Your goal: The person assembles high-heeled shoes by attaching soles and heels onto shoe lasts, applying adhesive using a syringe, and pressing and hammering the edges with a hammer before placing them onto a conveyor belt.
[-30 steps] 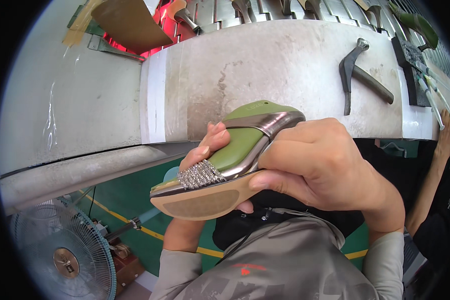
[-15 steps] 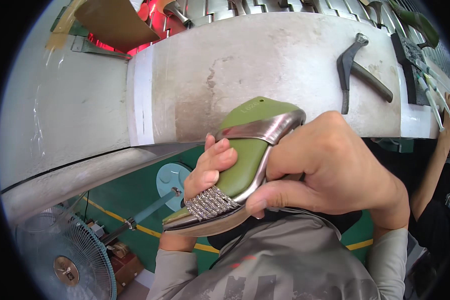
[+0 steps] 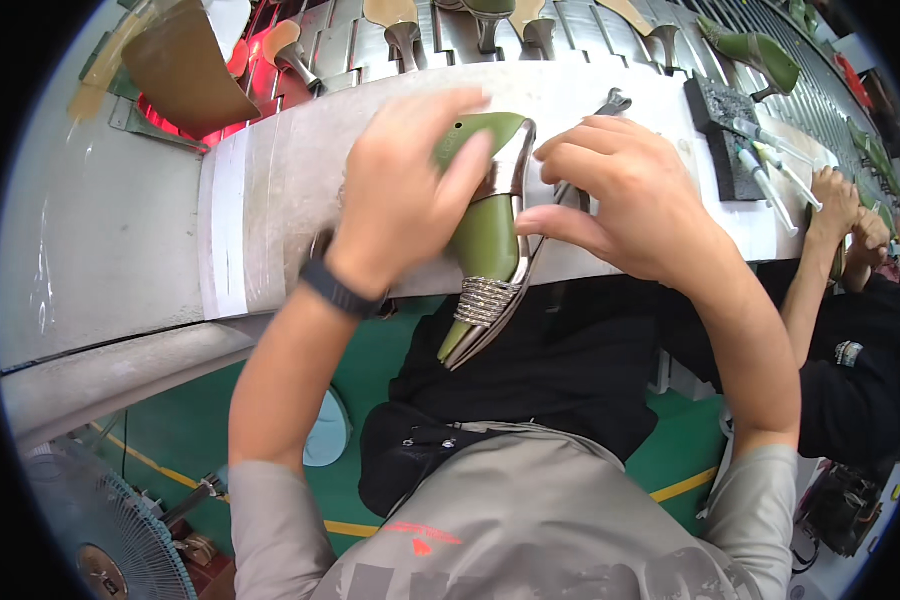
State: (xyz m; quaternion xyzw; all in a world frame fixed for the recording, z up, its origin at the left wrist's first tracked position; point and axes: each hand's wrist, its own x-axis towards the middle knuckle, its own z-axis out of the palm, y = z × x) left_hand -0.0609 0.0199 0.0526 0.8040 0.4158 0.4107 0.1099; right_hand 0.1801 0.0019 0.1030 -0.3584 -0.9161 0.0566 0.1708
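Observation:
A sandal with metallic straps and a glittering toe band is fitted on a green shoe last (image 3: pixel 488 235). It lies at the bench's front edge, toe pointing toward me and overhanging. My left hand (image 3: pixel 402 190), blurred by motion and with a dark band on the wrist, is over the last's upper left side, thumb and fingers spread. On the other side, my right hand (image 3: pixel 625 195) has its thumb and fingers apart beside the sandal's sole edge. Whether either hand touches the sandal is hard to tell. Behind the right hand, a hammer (image 3: pixel 613 102) is mostly hidden.
Syringes (image 3: pixel 767 180) lean on a black foam block (image 3: pixel 722 130) at the right of the bench (image 3: pixel 300 150). Beyond runs a metal conveyor (image 3: pixel 570 40) carrying shoe parts and lasts. A co-worker's hands (image 3: pixel 835 205) are at far right; a fan (image 3: pixel 105 530) stands lower left.
The sandal on its last has moved up from my lap to the bench edge and turned more upright. My left hand has left the toe for the top; my right fingers have opened.

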